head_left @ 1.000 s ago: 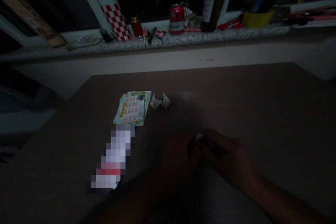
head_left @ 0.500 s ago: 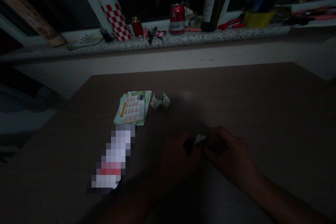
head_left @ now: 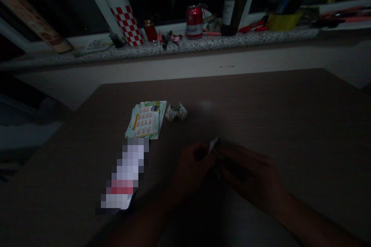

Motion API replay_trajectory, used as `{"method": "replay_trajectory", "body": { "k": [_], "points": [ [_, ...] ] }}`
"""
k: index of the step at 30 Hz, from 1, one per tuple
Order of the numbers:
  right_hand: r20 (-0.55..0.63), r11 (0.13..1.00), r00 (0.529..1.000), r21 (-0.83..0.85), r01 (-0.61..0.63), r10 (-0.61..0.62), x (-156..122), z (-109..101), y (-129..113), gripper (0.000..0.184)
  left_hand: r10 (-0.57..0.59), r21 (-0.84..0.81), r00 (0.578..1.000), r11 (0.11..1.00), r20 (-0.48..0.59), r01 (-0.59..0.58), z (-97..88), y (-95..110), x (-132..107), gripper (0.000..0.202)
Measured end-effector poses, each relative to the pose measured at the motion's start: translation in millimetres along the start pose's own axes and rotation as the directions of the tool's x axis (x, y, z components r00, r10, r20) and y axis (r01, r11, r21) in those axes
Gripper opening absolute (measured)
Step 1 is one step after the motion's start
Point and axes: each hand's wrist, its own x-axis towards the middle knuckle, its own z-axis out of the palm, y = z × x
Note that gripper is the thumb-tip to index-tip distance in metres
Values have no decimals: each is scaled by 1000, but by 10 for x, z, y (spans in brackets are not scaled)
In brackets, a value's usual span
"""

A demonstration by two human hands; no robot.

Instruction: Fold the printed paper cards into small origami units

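Note:
Both my hands meet low over the brown table [head_left: 275, 100] in deep shadow. My left hand [head_left: 193, 170] and my right hand [head_left: 251, 175] pinch a small folded piece of paper [head_left: 214, 145] between their fingertips; only its pale upper corner shows. Farther up the table lies a stack of printed calendar cards [head_left: 146, 120]. Two small folded paper pieces [head_left: 176, 112] sit just right of that stack. A blurred long object [head_left: 124, 177] lies left of my left hand.
A speckled stone sill [head_left: 185, 44] runs along the back. On it stand a white bottle with a red-checked band [head_left: 123, 11], a red can [head_left: 194, 22], a dark wine bottle [head_left: 233, 5], a small red jar [head_left: 150, 30] and a yellow object [head_left: 284, 21].
My hands have shifted slightly up the table and the folded paper has tilted more upright between the fingertips. Everything else stays where it was.

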Motion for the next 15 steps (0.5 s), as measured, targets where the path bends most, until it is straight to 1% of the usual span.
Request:
{"method": "replay_trajectory", "body": {
  "k": [2,3,7,10,13,15],
  "points": [
    [14,1000,1000,-19,15,-15,-8,17,13,35,-7,-41,1000,999,-1,7,-4,10,3,11],
    [19,999,1000,-35,23,-23,-10,26,21,35,-16,-57,1000,998,-2,16,-5,14,3,10],
    [5,989,996,-118,91,-91,6,56,37,29,-78,-189,997,979,1,77,1,13,0,12],
    [2,969,989,-197,148,-150,44,65,6,26,-125,-324,992,938,27,127,-5,-9,8,13],
    [56,949,983,-258,183,-175,108,64,-61,24,-145,-435,987,885,75,163,-33,-37,18,12],
    [113,939,980,-288,190,-164,172,63,-119,22,-146,-498,983,848,107,180,-71,-45,19,10]
  ]
}}
